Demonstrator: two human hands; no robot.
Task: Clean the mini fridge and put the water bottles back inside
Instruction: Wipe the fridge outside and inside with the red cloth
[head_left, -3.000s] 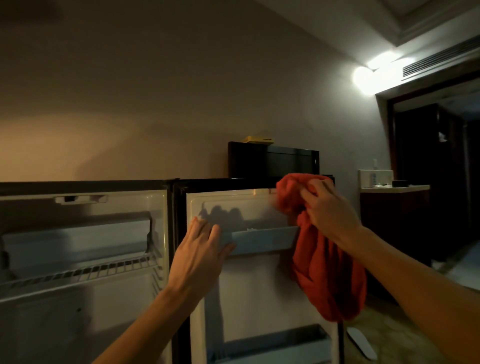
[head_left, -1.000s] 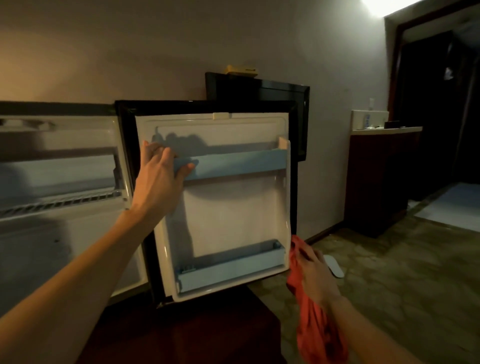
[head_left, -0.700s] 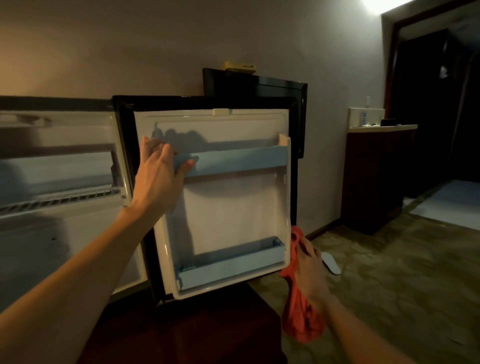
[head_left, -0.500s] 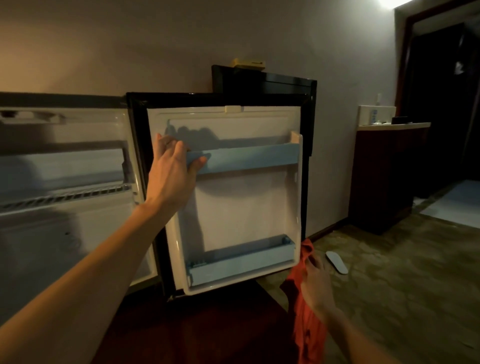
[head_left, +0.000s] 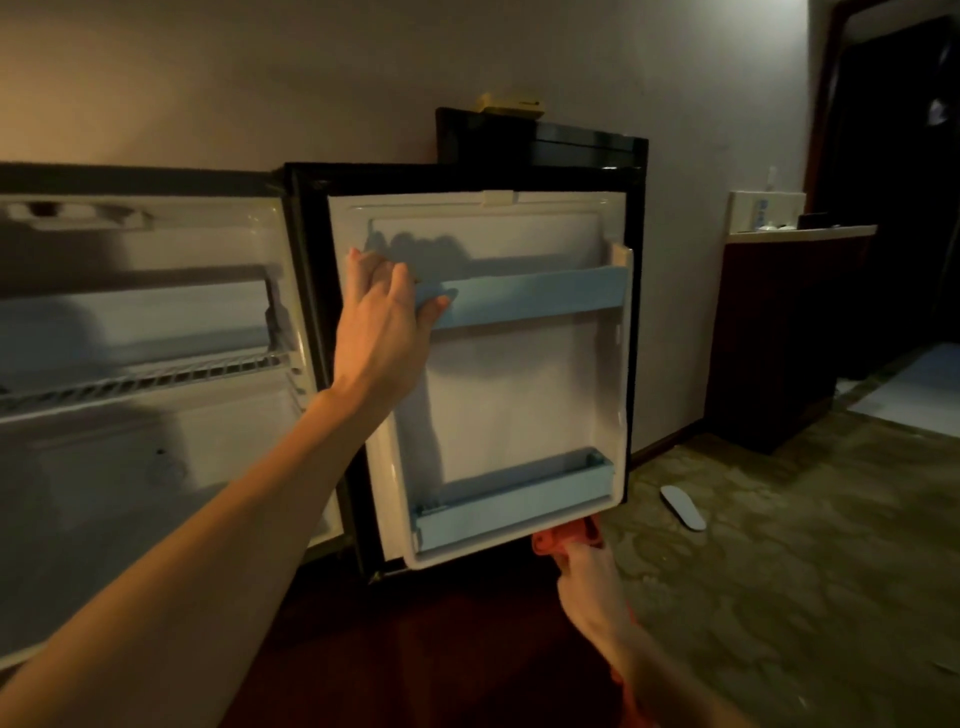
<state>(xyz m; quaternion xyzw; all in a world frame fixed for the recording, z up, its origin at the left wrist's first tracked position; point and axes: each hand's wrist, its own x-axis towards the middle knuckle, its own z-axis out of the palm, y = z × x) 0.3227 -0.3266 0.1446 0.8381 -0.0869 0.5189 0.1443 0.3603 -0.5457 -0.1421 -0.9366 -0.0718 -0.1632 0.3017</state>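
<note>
So it looks like door-wiping time: left hand (head_left: 382, 322) grips the upper door shelf (head_left: 530, 299), right hand (head_left: 587, 577) bunches the red cloth (head_left: 563, 538) just under the fridge door (head_left: 519, 395). Next, probably wiping upward from those fingers. No bottles visible.

Both forearms bare (no sleeves seen); left hand (head_left: 382, 317) bare, ringless.

No text, label or number is legible anywhere.
</note>
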